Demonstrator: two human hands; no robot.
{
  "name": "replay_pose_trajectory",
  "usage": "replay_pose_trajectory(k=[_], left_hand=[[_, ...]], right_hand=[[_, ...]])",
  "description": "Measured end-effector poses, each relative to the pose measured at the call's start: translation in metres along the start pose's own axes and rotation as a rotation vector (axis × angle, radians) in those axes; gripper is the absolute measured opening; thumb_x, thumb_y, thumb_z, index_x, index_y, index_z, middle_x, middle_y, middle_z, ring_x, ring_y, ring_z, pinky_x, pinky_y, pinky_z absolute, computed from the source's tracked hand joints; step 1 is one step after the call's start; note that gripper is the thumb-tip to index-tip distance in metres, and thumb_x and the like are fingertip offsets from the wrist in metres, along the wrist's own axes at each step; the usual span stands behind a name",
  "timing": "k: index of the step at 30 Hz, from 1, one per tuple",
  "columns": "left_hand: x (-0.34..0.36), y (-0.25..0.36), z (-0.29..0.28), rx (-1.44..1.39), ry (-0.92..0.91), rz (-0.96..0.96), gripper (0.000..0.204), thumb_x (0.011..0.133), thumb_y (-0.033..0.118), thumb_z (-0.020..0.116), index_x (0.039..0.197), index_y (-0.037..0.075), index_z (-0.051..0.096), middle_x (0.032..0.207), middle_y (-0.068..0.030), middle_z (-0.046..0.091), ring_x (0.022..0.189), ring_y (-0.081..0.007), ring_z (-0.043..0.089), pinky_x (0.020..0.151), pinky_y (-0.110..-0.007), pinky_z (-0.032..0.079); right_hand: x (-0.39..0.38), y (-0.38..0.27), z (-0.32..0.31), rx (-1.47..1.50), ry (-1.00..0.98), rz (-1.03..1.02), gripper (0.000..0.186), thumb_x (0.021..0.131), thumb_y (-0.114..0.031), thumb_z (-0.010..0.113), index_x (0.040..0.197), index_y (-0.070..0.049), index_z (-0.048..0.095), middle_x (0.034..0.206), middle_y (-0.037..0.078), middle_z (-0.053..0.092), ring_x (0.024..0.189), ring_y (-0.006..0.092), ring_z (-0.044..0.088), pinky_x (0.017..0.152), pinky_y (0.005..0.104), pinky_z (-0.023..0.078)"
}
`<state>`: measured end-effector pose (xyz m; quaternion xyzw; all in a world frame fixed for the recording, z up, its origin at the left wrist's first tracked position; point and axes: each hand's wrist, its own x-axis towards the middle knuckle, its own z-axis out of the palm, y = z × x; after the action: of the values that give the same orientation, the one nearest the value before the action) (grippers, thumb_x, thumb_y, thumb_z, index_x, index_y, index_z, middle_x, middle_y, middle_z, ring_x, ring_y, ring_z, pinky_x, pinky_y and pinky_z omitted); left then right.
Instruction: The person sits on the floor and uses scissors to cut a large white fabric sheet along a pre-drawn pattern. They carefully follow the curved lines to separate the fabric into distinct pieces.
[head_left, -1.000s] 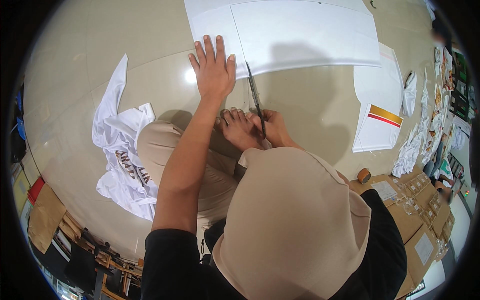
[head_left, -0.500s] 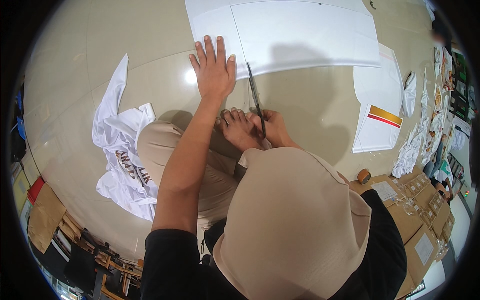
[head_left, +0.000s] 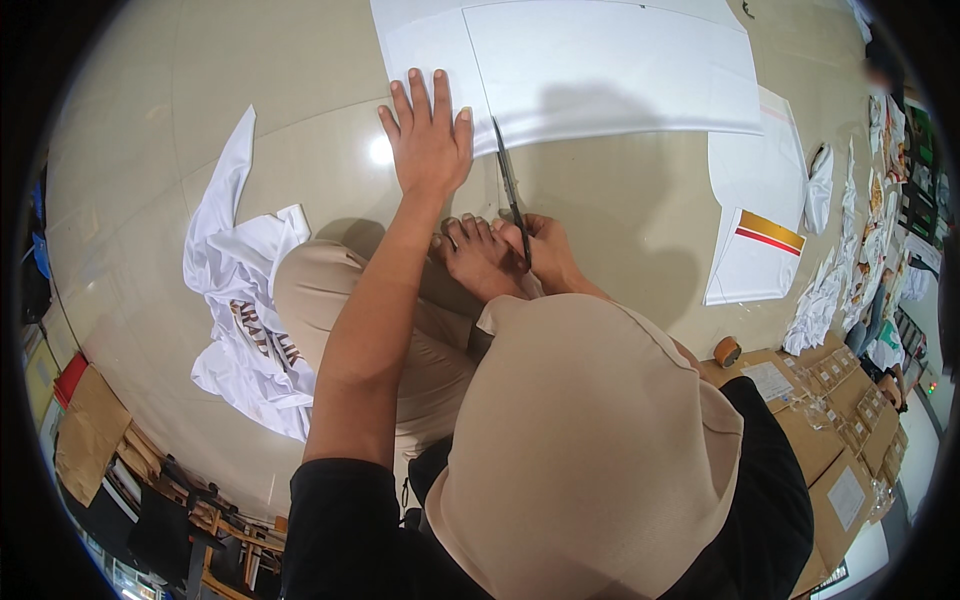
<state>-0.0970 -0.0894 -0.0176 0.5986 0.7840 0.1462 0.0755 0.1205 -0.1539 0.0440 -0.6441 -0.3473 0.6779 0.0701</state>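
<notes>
My left hand (head_left: 430, 140) lies flat with fingers spread on the left part of a large white sheet of cloth or paper (head_left: 610, 60), which has a thin drawn line across it. My right hand (head_left: 543, 250) grips long dark scissors (head_left: 508, 175) beside my bare foot (head_left: 478, 262). The blades point forward, their tip at the sheet's near edge close to that line, just right of my left hand. Rumpled white fabric (head_left: 215, 240) with brown lettering lies by my left knee.
A second white piece (head_left: 750, 180) with orange and red bands lies at the right. Cardboard boxes (head_left: 830, 430) and a tape roll (head_left: 727, 351) are at the lower right, white garments (head_left: 815, 300) along the right side, and chairs (head_left: 150, 530) at the lower left.
The scissors have edged slightly forward, away from me, onto the white sheet. My left hand stays in almost the same place.
</notes>
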Motion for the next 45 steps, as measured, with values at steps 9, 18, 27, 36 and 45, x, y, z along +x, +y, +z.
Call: replay_pose_trajectory(k=[9, 18, 27, 36, 45], left_hand=[[0.000, 0.000, 0.000, 0.005, -0.012, -0.005, 0.071, 0.114, 0.050, 0.039, 0.174, 0.014, 0.031, 0.181, -0.0224, 0.022, 0.167, -0.0492, 0.014, 0.133, -0.068, 0.009], [0.000, 0.000, 0.000, 0.006, -0.013, -0.010, 0.071, 0.114, 0.049, 0.040, 0.175, 0.014, 0.030, 0.181, -0.0223, 0.021, 0.167, -0.0488, 0.013, 0.133, -0.068, 0.008], [0.000, 0.000, 0.000, 0.012, -0.014, -0.007, 0.071, 0.114, 0.049, 0.040, 0.175, 0.014, 0.030, 0.181, -0.0220, 0.022, 0.167, -0.0489, 0.013, 0.133, -0.068, 0.009], [0.000, 0.000, -0.001, 0.008, -0.012, -0.003, 0.070, 0.114, 0.049, 0.040, 0.174, 0.014, 0.031, 0.181, -0.0223, 0.023, 0.167, -0.0495, 0.015, 0.133, -0.069, 0.010], [0.000, -0.001, -0.001, 0.010, -0.012, 0.001, 0.071, 0.113, 0.049, 0.041, 0.175, 0.014, 0.031, 0.181, -0.0226, 0.022, 0.167, -0.0496, 0.014, 0.133, -0.069, 0.010]], right_hand=[[0.002, 0.003, 0.004, 0.019, 0.019, -0.007, 0.047, 0.089, -0.041, 0.084, 0.088, 0.005, 0.073, 0.072, 0.006, 0.068, 0.066, 0.0121, 0.061, 0.058, 0.0311, 0.048], [0.004, 0.007, 0.001, -0.041, 0.026, -0.040, 0.045, 0.090, -0.039, 0.084, 0.089, 0.006, 0.076, 0.072, 0.007, 0.070, 0.065, 0.0128, 0.062, 0.058, 0.0327, 0.049], [0.004, 0.004, -0.001, -0.063, 0.014, -0.063, 0.048, 0.090, -0.042, 0.083, 0.091, 0.005, 0.076, 0.074, 0.007, 0.070, 0.066, 0.0139, 0.063, 0.059, 0.0324, 0.050], [0.006, -0.015, 0.004, 0.074, -0.021, -0.002, 0.047, 0.093, -0.041, 0.084, 0.092, 0.005, 0.073, 0.073, 0.003, 0.066, 0.063, 0.0099, 0.059, 0.055, 0.0284, 0.044], [0.010, -0.015, 0.005, 0.110, -0.034, -0.007, 0.041, 0.093, -0.035, 0.085, 0.092, 0.004, 0.073, 0.071, 0.002, 0.065, 0.057, 0.0085, 0.056, 0.050, 0.0271, 0.041]])
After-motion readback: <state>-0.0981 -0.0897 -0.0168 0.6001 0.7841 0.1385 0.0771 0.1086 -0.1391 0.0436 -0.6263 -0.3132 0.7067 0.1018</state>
